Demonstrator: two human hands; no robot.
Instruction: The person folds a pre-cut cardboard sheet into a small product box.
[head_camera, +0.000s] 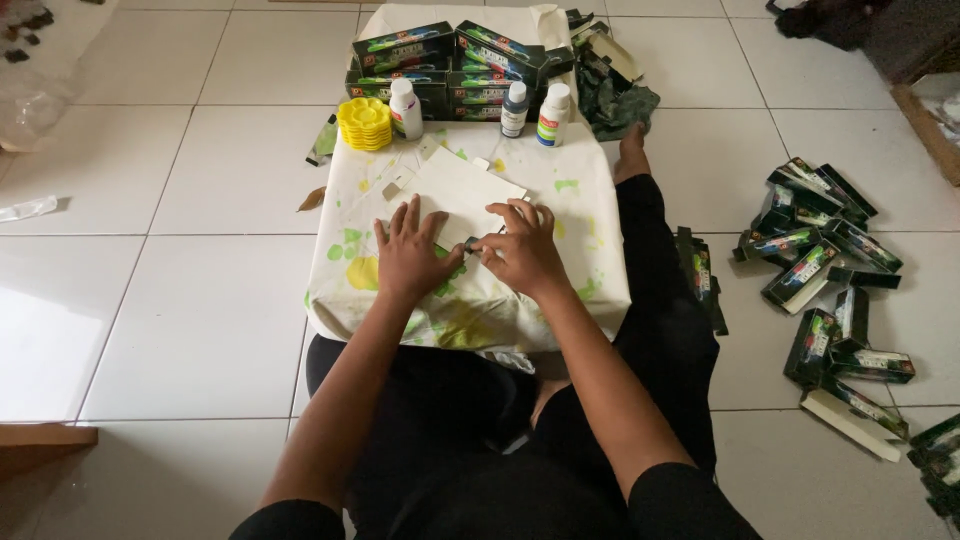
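Flat on the paint-stained cloth (590, 200), the left hand (410, 255) spreads its grip over a white card (462, 185), right hand (522, 250) pinching the card's near edge.

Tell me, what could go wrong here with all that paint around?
The left hand lies flat on the white card, beside green and yellow blotches on the paint-stained cloth; if these are wet, it might smear them onto the card. The paint bottles stand at the far edge, so tugging the cloth could tip them.
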